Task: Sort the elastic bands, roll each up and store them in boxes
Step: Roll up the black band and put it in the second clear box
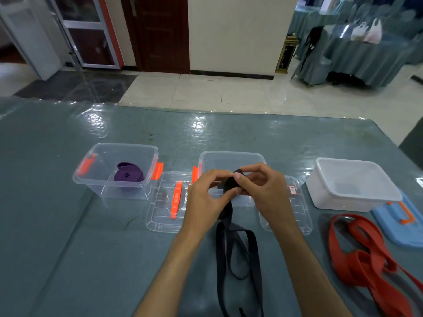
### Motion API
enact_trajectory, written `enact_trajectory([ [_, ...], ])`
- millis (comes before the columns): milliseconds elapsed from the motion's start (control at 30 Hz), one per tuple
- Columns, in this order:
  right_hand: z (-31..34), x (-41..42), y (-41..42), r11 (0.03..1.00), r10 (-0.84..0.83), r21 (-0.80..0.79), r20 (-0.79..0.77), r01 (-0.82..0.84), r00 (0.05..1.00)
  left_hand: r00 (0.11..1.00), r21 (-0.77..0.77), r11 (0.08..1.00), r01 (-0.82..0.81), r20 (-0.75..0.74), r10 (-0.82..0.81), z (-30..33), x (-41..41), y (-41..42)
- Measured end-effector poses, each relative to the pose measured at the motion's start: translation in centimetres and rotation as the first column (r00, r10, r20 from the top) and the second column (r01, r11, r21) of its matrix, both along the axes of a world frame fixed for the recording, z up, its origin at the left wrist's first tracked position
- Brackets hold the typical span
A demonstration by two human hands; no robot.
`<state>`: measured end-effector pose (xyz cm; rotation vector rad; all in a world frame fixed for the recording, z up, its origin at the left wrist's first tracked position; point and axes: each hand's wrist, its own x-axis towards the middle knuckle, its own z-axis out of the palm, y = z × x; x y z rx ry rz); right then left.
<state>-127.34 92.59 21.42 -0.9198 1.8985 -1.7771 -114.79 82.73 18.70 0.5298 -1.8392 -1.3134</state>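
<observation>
Both hands hold a black elastic band (238, 255) above the table. My left hand (207, 195) and my right hand (261, 191) pinch its small rolled start, and the rest hangs down in loose loops toward me. Behind my hands stands a clear box with orange latches (231, 157); its inside is mostly hidden. A rolled purple band (128, 176) lies in the left clear box (91, 177). A white translucent box (352, 186) stands at the right. Red bands (366, 257) lie tangled in front of it.
Two clear lids lie flat on the blue-grey table cover: one (164, 202) between the left and middle boxes, another (297, 207) right of my hands. A blue lid with an orange handle (400, 223) sits at the far right. The table's far edge borders tiled floor.
</observation>
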Motion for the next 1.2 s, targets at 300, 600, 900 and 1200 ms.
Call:
enact_trajectory([
  [300,0.2,-0.6,-1.0,0.999,-0.016,-0.024,0.181,0.02,0.983,0.992,-0.206,0.974,0.099,0.095,-0.081,0.4,-0.5,-3.2],
  [600,1.5,-0.7,-1.8,0.997,0.074,-0.025,0.439,-0.07,0.895,1.0,-0.212,0.977,-0.008,-0.022,0.003,2.7,-0.4,-3.2],
  [900,2.8,1.1,-0.5,0.996,0.088,-0.003,0.375,-0.093,0.923,0.97,-0.056,0.989,-0.135,-0.21,0.121,0.6,-0.4,-0.8],
  [1200,2.4,2.2,0.5,0.992,0.082,0.045,0.455,-0.114,0.887,0.962,0.023,0.998,-0.053,-0.265,0.057,-0.7,-0.3,0.9],
])
